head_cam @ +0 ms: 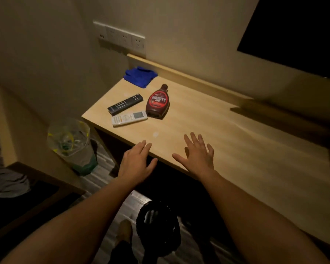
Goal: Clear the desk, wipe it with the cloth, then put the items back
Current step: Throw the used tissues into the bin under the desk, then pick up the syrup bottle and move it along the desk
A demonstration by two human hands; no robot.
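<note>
Dim room, pale walls, a bank of wall sockets [122, 38] above the far left corner of a light wooden desk [227, 134] with a raised back ledge. Dark screen [297, 31] mounted at 1 o'clock. Lined bin [72, 143] on the floor at 9 o'clock of the desk's near corner; second, dark-lined bin [158, 225] on the floor below the front edge.

Desk contents, all grouped at the left end, roughly 11 o'clock from the hands:
- Blue cloth [140, 76], crumpled, at the far corner against the ledge.
- Black remote [125, 104], lying flat, at 5 o'clock of the cloth.
- White remote [129, 118], lying flat just beside the black one, near end close to the desk's left edge.
- Syrup bottle [158, 102], lying on its side, cap toward the ledge, base just beside the white remote's right end; contact not confirmable.

Left hand [136, 161]: empty, fingers extended and held fairly close together, over the front edge of the desk. Right hand [195, 155]: empty, fingers spread, palm down over the desktop; contact with the surface not determinable. Both well apart from the items.

Pale spots noted on the surface, one at 12 o'clock between the hands.

Assessment: all three items on the desk, cloth unhandled. Either nothing begun or everything finished; not decidable from this view. If unstarted, clearing, wiping and replacing all outstanding.
</note>
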